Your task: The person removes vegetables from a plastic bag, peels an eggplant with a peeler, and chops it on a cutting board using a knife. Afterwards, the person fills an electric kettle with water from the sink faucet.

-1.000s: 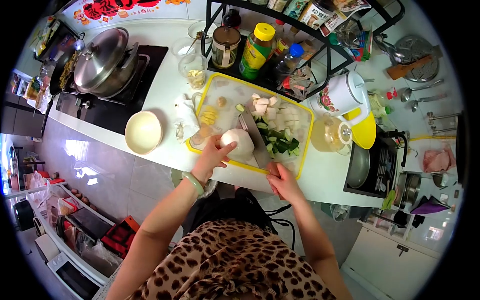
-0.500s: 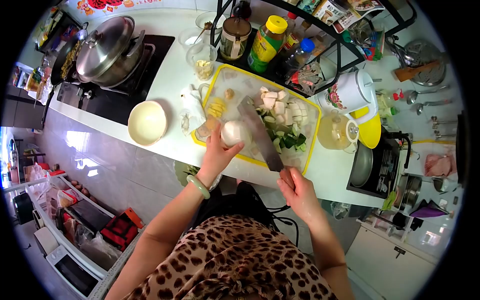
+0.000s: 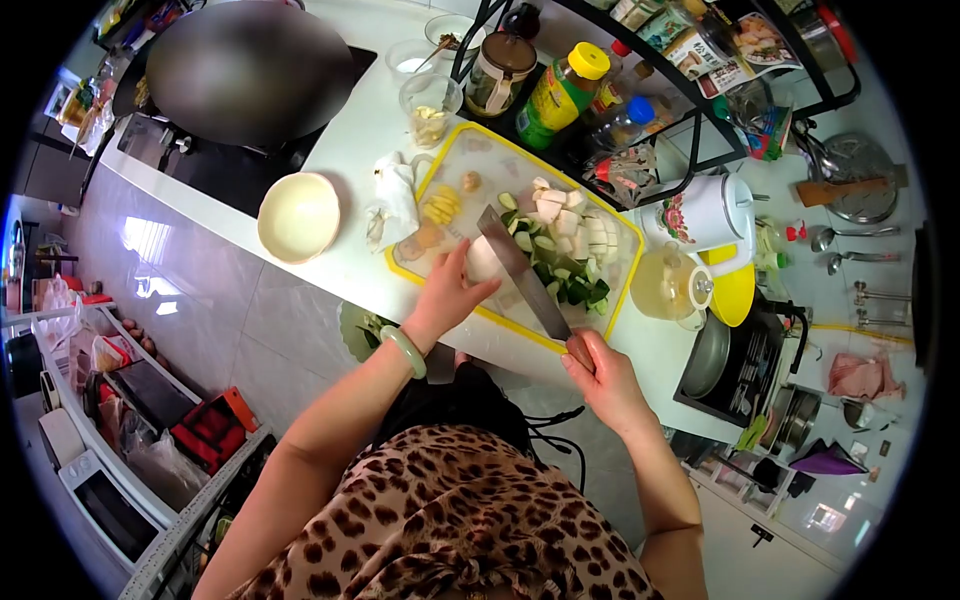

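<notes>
My right hand [image 3: 606, 380] is closed round the wooden handle of a cleaver [image 3: 527, 283]. The blade slants up and left across the cutting board and covers the right part of a pale, rounded vegetable chunk [image 3: 482, 259]. Against that chunk's lower left side is my left hand [image 3: 447, 294], its thumb and fingers spread around it. A white cutting board [image 3: 480, 160] with a yellow rim lies under them. On it are white cubes [image 3: 573, 228], green vegetable pieces [image 3: 565, 280], yellow slices [image 3: 440, 208] and a small brown lump [image 3: 470, 181].
A cream bowl [image 3: 299, 218] and a white cloth [image 3: 393, 201] lie left of the board. Behind stand a plastic cup [image 3: 430, 110], a jar [image 3: 500, 75] and bottles [image 3: 563, 95] on a black rack. A glass pitcher [image 3: 665, 285] is at the right; the stove area [image 3: 240, 75] is blurred.
The cleaver has shifted left relative to the chunk and now covers part of it. My left hand's fingers have spread slightly. The whole view has turned a little.
</notes>
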A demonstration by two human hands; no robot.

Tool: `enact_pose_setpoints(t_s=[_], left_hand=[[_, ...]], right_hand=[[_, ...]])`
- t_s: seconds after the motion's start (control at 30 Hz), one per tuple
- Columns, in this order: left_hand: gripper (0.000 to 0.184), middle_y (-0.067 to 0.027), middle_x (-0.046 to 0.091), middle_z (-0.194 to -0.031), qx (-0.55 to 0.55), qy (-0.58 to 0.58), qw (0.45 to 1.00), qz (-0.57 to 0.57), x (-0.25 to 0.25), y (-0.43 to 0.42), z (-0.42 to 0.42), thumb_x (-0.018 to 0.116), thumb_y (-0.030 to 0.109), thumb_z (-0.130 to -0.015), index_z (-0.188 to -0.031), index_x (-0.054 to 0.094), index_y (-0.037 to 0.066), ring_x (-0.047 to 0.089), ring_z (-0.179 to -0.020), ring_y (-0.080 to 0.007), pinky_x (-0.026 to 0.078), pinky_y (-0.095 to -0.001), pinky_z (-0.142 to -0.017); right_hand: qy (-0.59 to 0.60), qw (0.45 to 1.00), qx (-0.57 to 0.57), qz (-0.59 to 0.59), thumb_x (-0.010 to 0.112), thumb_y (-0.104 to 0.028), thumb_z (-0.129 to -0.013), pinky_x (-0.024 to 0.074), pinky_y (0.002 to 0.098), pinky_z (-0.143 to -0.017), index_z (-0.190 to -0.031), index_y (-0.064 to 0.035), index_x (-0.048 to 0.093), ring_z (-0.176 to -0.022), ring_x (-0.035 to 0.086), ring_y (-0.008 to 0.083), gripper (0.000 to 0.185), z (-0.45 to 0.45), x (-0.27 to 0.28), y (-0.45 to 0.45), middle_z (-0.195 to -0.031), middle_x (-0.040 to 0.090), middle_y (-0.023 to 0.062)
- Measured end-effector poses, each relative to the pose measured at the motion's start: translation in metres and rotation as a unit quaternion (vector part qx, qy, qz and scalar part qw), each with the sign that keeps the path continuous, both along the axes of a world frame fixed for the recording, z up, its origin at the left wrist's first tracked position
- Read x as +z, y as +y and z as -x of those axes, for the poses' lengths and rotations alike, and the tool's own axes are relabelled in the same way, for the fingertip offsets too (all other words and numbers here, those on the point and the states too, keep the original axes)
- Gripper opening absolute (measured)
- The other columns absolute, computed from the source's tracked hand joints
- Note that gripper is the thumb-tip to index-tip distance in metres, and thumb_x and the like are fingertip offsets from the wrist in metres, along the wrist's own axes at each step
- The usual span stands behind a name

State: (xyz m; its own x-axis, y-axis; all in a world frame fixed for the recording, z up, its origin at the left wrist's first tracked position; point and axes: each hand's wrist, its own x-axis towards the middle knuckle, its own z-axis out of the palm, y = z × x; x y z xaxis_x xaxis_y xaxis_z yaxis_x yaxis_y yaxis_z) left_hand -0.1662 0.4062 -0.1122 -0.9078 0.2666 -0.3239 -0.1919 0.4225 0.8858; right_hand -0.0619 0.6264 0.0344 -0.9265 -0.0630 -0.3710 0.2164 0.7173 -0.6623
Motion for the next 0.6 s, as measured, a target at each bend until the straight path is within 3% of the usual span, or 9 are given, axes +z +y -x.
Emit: enact_pose_setpoints(t_s=[0.23, 0.33, 0.43, 0.6], left_hand=[[0.079, -0.032, 0.05, -0.118, 0.082, 0.045, 0.995, 0.028, -0.012, 0.021, -0.02, 0.069, 0.036, -0.088, -0.146, 0.031, -0.001, 0.055, -0.106, -0.0472, 0.048, -0.046, -0.09], [0.075, -0.0261, 0.053, -0.115, 0.087, 0.047, 0.994, 0.043, -0.01, 0.023, -0.02, 0.068, 0.034, -0.09, -0.145, 0.033, -0.002, 0.055, -0.103, -0.0382, 0.046, -0.0417, -0.089], [0.075, -0.0249, 0.053, -0.114, 0.09, 0.025, 0.995, 0.031, -0.006, 0.023, -0.019, 0.069, 0.032, -0.089, -0.145, 0.032, -0.002, 0.055, -0.1, -0.037, 0.047, -0.0409, -0.088], [0.075, -0.0225, 0.052, -0.111, 0.104, 0.037, 0.994, 0.006, -0.014, 0.025, -0.022, 0.071, 0.03, -0.088, -0.145, 0.033, -0.002, 0.055, -0.095, -0.0339, 0.047, -0.0392, -0.085]], right_hand=[[-0.047, 0.999, 0.022, -0.01, 0.06, -0.022, -0.096, 0.0468, 0.0419, -0.066, -0.106, -0.0028, 0.049, -0.072, 0.057, 0.0366, 0.025, -0.001, -0.014, 0.009, -0.079, 0.056, 0.0156], [-0.105, 0.994, 0.035, -0.001, 0.059, -0.021, -0.097, 0.0452, 0.0398, -0.066, -0.1, -0.0018, 0.046, -0.069, 0.052, 0.0323, 0.024, 0.015, -0.002, 0.01, -0.076, 0.051, 0.0133], [-0.119, 0.991, 0.058, -0.004, 0.058, -0.021, -0.097, 0.0426, 0.0393, -0.064, -0.093, -0.0011, 0.041, -0.065, 0.045, 0.0301, 0.027, 0.028, 0.0, 0.01, -0.073, 0.044, 0.0123], [-0.138, 0.988, 0.067, -0.024, 0.06, -0.024, -0.096, 0.0444, 0.0406, -0.066, -0.095, -0.0012, 0.044, -0.07, 0.051, 0.0326, 0.028, 0.036, -0.024, 0.006, -0.077, 0.051, 0.0134]])
